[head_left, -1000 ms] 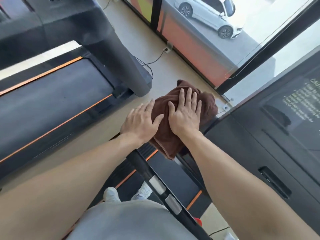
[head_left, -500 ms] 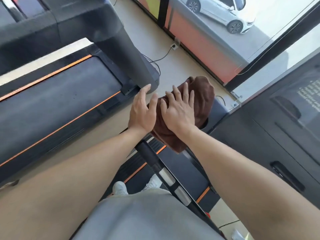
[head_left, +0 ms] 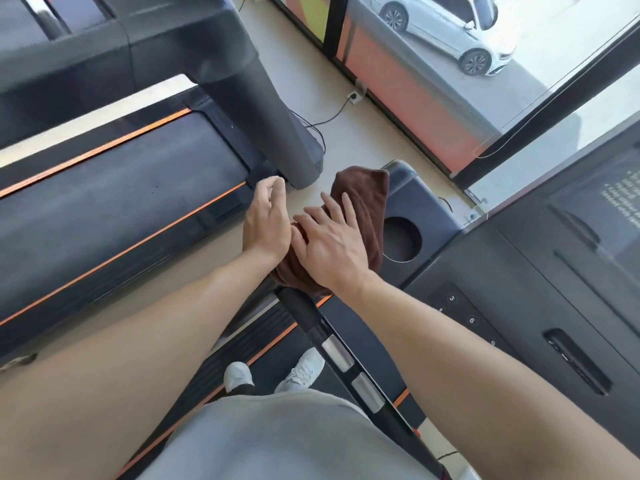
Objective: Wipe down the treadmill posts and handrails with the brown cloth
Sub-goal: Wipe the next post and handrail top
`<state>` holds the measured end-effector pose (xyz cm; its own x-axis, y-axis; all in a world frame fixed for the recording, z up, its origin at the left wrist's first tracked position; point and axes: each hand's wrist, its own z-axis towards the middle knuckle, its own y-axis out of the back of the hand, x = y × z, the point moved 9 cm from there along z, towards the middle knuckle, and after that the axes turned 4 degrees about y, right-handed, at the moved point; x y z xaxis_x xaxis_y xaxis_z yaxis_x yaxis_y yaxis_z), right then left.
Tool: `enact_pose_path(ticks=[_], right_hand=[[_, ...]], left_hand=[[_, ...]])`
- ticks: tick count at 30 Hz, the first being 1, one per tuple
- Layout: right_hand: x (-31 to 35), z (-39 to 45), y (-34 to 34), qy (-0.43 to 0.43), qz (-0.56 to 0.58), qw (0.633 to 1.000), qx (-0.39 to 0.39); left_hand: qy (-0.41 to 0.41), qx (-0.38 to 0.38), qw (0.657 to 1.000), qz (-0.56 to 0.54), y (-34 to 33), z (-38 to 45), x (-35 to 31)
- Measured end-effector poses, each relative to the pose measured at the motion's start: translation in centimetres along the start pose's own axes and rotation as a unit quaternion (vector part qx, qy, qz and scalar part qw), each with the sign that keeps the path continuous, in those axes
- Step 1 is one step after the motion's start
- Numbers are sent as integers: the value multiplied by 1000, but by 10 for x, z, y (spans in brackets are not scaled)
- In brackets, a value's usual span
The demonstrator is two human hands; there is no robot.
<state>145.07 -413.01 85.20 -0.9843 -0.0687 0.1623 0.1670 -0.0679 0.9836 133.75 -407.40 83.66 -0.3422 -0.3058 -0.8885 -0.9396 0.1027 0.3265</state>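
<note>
The brown cloth (head_left: 360, 206) lies draped over the left front corner of my treadmill's console, where the black handrail (head_left: 322, 330) meets it. My right hand (head_left: 332, 244) presses flat on the cloth with fingers spread. My left hand (head_left: 266, 220) is beside it on the cloth's left edge, fingers loosely curled in the air and holding nothing. The handrail runs back toward me, with two silver sensor plates (head_left: 353, 368) on it. The cloth hides the rail's front end.
A round cup holder (head_left: 401, 239) sits just right of the cloth, and the dark console (head_left: 554, 271) spreads to the right. A second treadmill (head_left: 121, 188) with a thick grey post (head_left: 273, 116) stands left. A cable and socket (head_left: 353, 97) lie on the floor by the window.
Both hands and the cloth have slid left and back toward me along the console corner, uncovering the cup holder. My left hand has come partly off the cloth and its fingers have curled.
</note>
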Motion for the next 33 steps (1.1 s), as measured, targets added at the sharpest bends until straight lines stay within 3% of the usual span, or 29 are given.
enact_pose_path(ticks=[5,11,15,18,23,27,30,33], right_hand=[[-51,13,11,-46,5,999,14],[-138,8,24,-156,-1,986,67],[-186,-15,29,-260,-9,958,122],[-174,-27,32,-277,-47,950,135],[-116,-58,35,-228,-41,964,132],[-84,-72,48,-197,-8,972,127],[-87,-77,56,-232,-5,958,168],[-92,-72,47,-212,-12,948,235]], left_hand=[[-12,37,996,77,-9,-4,-10],[-83,140,962,220,-37,-14,-18],[-81,125,964,219,-29,-14,-22],[-116,118,958,234,-28,-16,-31],[-204,183,926,258,-64,-34,-50],[-277,157,906,280,-87,-48,-56],[-292,148,884,335,-100,-56,-54],[-289,153,850,413,-109,-56,-45]])
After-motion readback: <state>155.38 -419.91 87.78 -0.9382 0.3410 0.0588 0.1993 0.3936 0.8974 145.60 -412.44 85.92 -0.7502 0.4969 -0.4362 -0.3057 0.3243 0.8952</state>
